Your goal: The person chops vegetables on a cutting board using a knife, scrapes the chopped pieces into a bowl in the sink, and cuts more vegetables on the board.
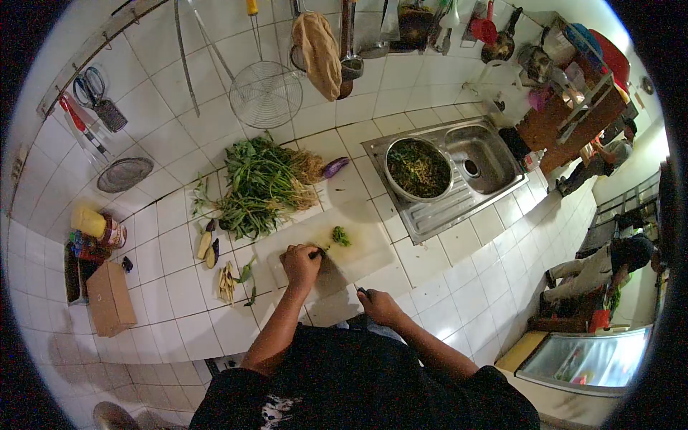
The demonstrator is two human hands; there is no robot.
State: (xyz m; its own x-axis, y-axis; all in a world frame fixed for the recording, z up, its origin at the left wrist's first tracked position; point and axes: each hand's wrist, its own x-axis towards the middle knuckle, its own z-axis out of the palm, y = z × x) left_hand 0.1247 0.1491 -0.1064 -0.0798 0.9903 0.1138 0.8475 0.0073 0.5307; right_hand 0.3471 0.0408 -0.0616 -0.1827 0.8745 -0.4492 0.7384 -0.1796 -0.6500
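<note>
My left hand (301, 265) is over the left part of a white cutting board (373, 254), fingers curled round a small dark piece that I cannot name. My right hand (381, 308) is at the board's near edge, closed on the black handle of a knife (364, 292). The knife's blade is hard to make out against the board and its shadow. A small heap of chopped greens (341, 236) lies on the board beyond my left hand. To the left are pale cut vegetable strips (226, 283), green chillies (246, 272) and small eggplants (212, 252).
Behind the board lie a big bunch of leafy greens (261, 186) and a purple eggplant (335, 168). A pot of cut greens (418, 168) stands on the drainboard beside the sink (476, 158). A cardboard box (111, 299) is at the left. Two people are at the far right.
</note>
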